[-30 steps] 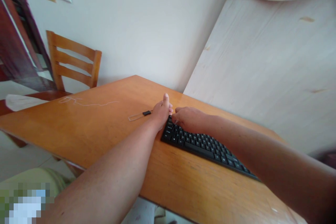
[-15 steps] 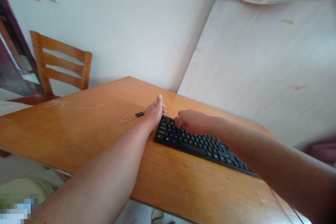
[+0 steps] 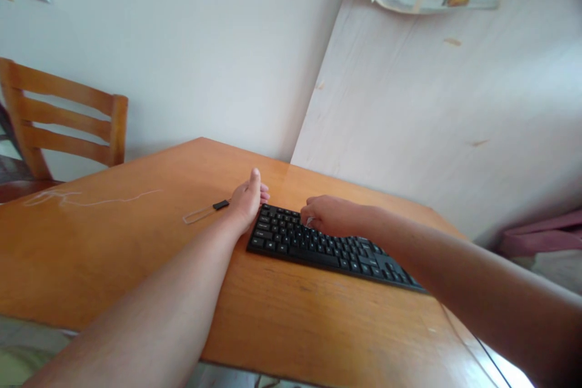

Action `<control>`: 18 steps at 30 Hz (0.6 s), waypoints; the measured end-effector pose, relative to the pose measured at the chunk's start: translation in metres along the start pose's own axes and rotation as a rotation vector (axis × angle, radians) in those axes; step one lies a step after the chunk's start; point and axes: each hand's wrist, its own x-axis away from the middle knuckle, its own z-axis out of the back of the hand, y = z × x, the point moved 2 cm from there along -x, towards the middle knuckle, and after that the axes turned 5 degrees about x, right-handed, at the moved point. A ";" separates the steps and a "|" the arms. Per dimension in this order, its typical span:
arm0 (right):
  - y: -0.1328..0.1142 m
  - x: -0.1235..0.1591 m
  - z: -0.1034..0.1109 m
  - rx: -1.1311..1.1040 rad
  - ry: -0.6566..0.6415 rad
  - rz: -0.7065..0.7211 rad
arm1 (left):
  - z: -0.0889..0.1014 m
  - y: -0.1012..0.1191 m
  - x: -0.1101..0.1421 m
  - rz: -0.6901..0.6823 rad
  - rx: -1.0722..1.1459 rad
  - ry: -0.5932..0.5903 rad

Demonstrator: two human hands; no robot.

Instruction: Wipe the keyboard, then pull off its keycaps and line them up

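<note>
A black keyboard (image 3: pixel 313 259) lies at a slant on the wooden table. At its left end my left hand (image 3: pixel 249 199) is on edge, thumb up and fingers stretched out, close against the keyboard's corner. Over the upper left keys is my right hand (image 3: pixel 328 214), its fingers curled together and pointing down. A small whitish bit shows under those fingers, too small to name. Just left of my left hand is a small black piece (image 3: pixel 220 205) with a pale, thin loop (image 3: pixel 193 216). My right forearm covers part of the keyboard's right half.
The wooden table (image 3: pixel 136 242) has a corner at the back near the wall. A thin pale string (image 3: pixel 113 200) lies on its left part. A wooden chair (image 3: pixel 68 115) stands beyond the left edge. A dark cable (image 3: pixel 493 361) runs at the lower right.
My view has swung to the right. My right hand has shifted a little rightward along the keyboard, still curled. My left hand stays by the keyboard's left end.
</note>
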 end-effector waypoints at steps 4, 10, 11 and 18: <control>0.005 0.009 -0.003 -0.019 -0.011 -0.024 | 0.000 0.000 0.000 0.017 0.019 -0.002; 0.017 0.021 -0.013 -0.050 0.010 -0.048 | 0.001 0.002 0.000 0.027 0.000 -0.009; 0.019 0.023 -0.014 -0.055 0.014 -0.049 | 0.001 0.003 0.000 0.025 -0.006 -0.008; 0.026 0.038 -0.018 -0.071 0.017 -0.051 | 0.001 0.003 0.000 -0.001 -0.028 -0.005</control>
